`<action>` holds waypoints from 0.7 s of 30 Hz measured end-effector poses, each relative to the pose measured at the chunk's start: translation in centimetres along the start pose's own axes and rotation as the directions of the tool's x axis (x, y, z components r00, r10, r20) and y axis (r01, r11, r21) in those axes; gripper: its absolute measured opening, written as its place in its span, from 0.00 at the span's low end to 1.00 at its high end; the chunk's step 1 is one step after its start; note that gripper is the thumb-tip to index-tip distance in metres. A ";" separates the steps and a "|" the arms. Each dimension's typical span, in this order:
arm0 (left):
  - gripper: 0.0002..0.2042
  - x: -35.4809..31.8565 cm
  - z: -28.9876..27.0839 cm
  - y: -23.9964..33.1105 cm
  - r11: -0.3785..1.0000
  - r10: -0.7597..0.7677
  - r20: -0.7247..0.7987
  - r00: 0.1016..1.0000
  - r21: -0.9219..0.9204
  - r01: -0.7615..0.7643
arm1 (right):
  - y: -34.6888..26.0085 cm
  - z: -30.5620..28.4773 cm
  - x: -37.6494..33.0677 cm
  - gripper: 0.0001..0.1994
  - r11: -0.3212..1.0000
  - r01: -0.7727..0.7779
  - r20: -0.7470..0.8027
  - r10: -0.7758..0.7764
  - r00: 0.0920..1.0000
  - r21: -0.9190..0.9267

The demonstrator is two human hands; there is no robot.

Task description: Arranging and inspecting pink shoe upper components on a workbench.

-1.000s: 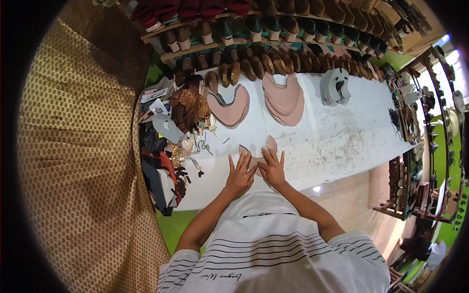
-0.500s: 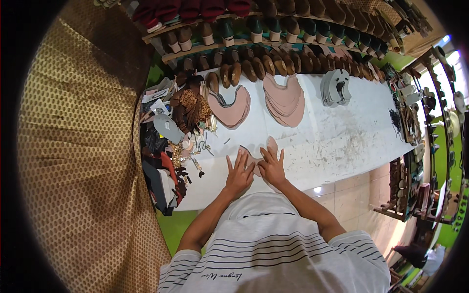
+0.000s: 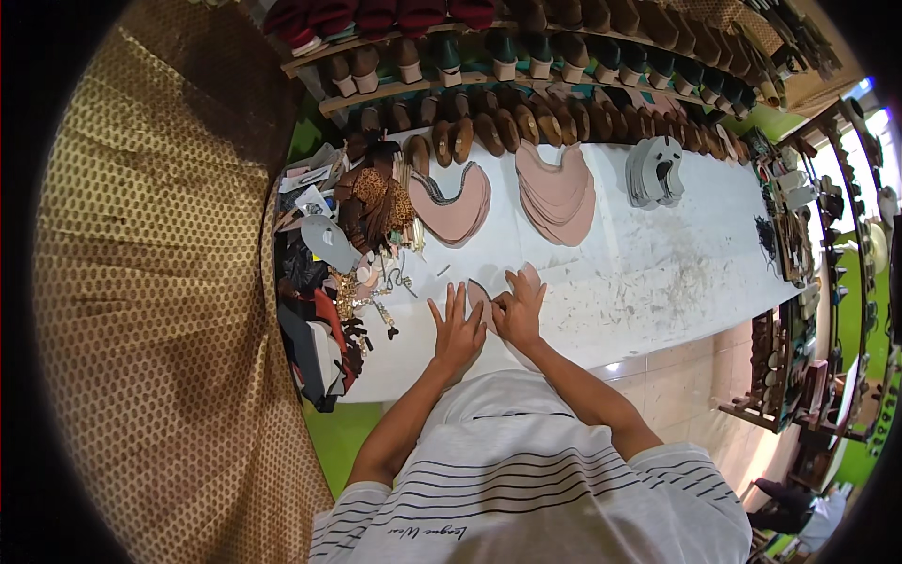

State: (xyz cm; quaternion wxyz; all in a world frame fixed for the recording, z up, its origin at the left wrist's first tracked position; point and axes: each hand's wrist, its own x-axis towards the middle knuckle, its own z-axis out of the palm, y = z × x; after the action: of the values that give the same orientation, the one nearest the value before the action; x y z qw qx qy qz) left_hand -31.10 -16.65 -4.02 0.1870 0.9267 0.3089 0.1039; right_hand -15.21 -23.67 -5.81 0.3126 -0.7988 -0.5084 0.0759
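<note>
A curved pink shoe-upper piece (image 3: pixel 478 292), dark along one edge, lies on the white-covered table in front of me. My left hand (image 3: pixel 458 331) rests flat on its left side, fingers spread. Over the right side is my right hand (image 3: pixel 520 313); its thumb and forefinger pinch at the inner edge while the other fingers stretch toward the far tip. Both hands cover much of the piece. Beyond them sit two stacks of like pieces, a left pink stack (image 3: pixel 455 218) and a middle pink stack (image 3: pixel 561 209).
Grey cut pieces (image 3: pixel 654 174) are stacked at the far right. Scraps, straps and trimmings (image 3: pixel 371 211) crowd the table's left end. Wooden shoe lasts (image 3: pixel 489 134) line the back edge below shelves of shoes. A patterned curtain (image 3: pixel 169 282) hangs at left; racks (image 3: pixel 766 362) stand at right.
My right hand's thumb and forefinger have drawn together at the inner edge of the piece. My left hand stays on its side. The whole view has shifted slightly.
</note>
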 end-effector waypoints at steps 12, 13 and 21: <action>0.24 0.6 -0.2 0.3 0.998 0.038 -0.018 0.999 -0.043 -0.039 | 0.2 0.5 0.0 0.06 1.000 0.002 -0.004 -0.002 1.000 -0.026; 0.23 0.7 -0.3 0.4 0.998 0.047 -0.010 0.999 -0.044 -0.047 | 0.3 0.6 0.0 0.06 0.999 0.007 -0.002 -0.007 1.000 -0.038; 0.23 0.7 0.2 0.1 0.998 0.057 0.015 0.998 0.001 -0.057 | 0.3 0.0 0.0 0.07 0.997 0.027 0.059 -0.023 0.998 -0.070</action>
State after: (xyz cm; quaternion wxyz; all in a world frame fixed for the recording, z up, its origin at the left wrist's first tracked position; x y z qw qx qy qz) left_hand -30.42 -16.32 -4.12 0.1855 0.9361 0.2810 0.1018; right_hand -14.98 -23.78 -5.95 0.2698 -0.8005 -0.5295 0.0772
